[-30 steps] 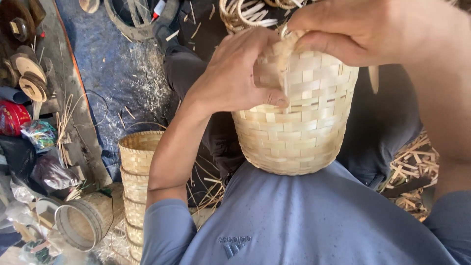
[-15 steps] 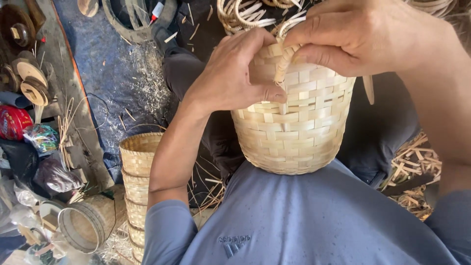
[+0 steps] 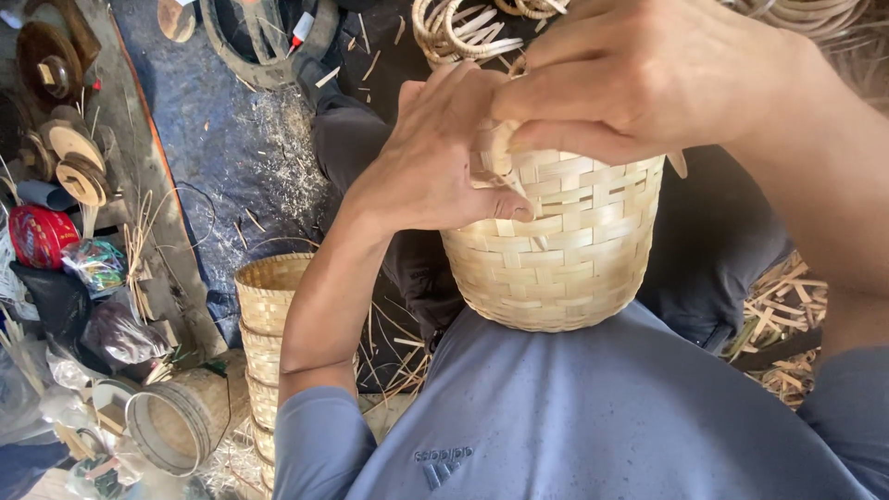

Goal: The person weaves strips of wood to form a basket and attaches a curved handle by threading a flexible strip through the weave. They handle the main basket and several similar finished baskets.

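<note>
Pale woven bamboo fills the head view: we hold a round, straw-coloured bamboo-strip basket (image 3: 560, 245) against our chest, its base resting on our grey-blue shirt (image 3: 593, 417), just right of centre. Our left hand (image 3: 435, 167) grips the basket's rim from nine o'clock, thumb pressed flat on the weave and fingers curled over the edge. Our right hand (image 3: 648, 79) comes in from one o'clock, its fingers pinched on a loose bamboo strip (image 3: 500, 153) at the rim, touching the left hand's fingertips.

At seven o'clock from the basket, near our left elbow, we see a stack of similar open woven baskets (image 3: 267, 333) on the floor. Farther out at eight o'clock lies a round tin-rimmed sieve-like drum (image 3: 176, 426), tipped on its side. At ten o'clock, well apart, sit a red round tin (image 3: 39, 236) and flat wooden discs (image 3: 74, 162) along a plank. At twelve o'clock, beyond the hands, lie coiled pale cane rings (image 3: 458, 28). Bamboo offcuts (image 3: 787, 324) litter the ground at four o'clock, and fine shavings (image 3: 287, 139) dust the blue mat at ten o'clock.
</note>
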